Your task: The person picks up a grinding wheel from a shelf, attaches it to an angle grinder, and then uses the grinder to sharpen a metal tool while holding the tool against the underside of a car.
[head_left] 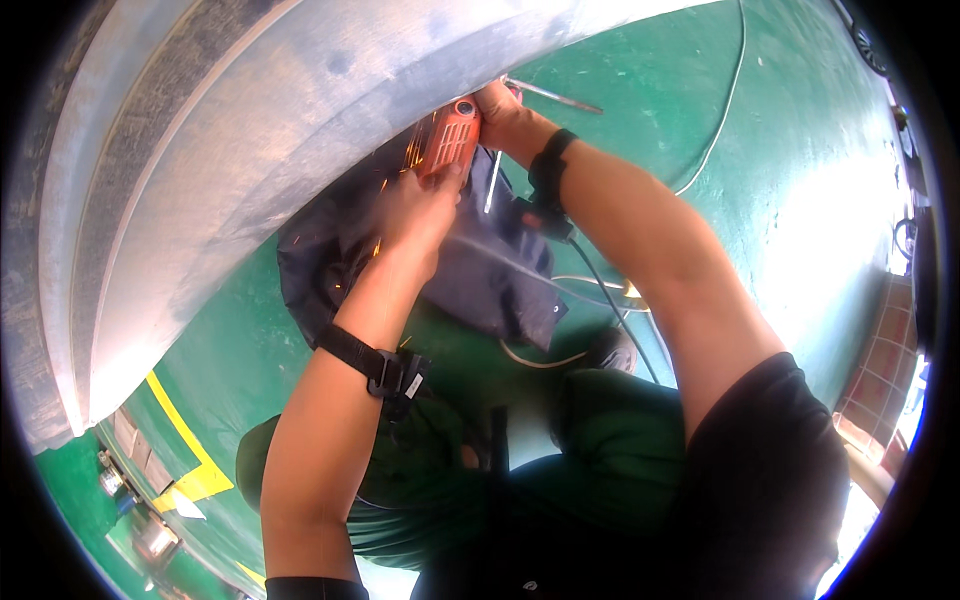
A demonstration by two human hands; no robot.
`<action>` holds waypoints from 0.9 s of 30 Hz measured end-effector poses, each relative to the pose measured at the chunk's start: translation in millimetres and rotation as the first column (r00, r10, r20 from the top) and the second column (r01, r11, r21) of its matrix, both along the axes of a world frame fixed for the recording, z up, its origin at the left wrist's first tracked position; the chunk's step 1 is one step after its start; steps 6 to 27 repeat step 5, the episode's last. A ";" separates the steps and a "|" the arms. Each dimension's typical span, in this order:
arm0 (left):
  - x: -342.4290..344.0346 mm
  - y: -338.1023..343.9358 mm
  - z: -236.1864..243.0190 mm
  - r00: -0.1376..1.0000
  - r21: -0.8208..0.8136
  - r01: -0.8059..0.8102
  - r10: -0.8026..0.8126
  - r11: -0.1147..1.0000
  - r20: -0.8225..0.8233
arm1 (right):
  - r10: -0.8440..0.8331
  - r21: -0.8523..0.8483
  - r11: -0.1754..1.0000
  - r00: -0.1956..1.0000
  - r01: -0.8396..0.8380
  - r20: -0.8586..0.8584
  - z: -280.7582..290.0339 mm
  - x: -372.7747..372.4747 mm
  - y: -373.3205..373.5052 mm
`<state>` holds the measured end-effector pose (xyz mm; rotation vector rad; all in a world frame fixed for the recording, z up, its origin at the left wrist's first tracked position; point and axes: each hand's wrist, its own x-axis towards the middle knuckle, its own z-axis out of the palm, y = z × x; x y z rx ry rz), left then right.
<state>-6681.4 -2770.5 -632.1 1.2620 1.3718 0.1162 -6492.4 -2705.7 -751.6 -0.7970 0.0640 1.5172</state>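
An orange angle grinder (455, 140) with a slotted housing is held close under the lower edge of a large curved metal panel (270, 120). My left hand (420, 215) is closed round the near part of the tool, slightly blurred. At its far end, my right hand (503, 115) grips the grinder from the right, its fingers partly hidden. Orange sparks fly along the tool's left side and down past my left wrist. The grinding disc and the spot it touches cannot be made out.
Dark cloth (490, 290) lies on the green floor (630, 130) below the tool. A dark cable (605, 285) and a pale hose (722, 120) run across the floor. Metal rods (555, 95) lie beyond my right hand. Yellow floor marking (185, 430) shows at lower left.
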 end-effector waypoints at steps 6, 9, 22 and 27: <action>3.0 -3.8 6.9 1.000 -0.054 0.001 0.000 0.999 0.019 | 0.014 0.024 1.000 1.000 -0.014 -0.002 2.7 2.9 -2.0; 3.0 -3.8 6.9 1.000 -0.054 0.001 0.000 0.999 0.019 | 0.014 0.024 1.000 1.000 -0.014 -0.002 2.7 2.9 -2.0; 3.0 -3.8 6.9 1.000 -0.054 0.001 0.000 0.999 0.019 | 0.014 0.024 1.000 1.000 -0.014 -0.002 2.7 2.9 -2.0; 3.0 -3.8 6.9 1.000 -0.054 0.001 0.000 0.999 0.019 | 0.014 0.024 1.000 1.000 -0.014 -0.002 2.7 2.9 -2.0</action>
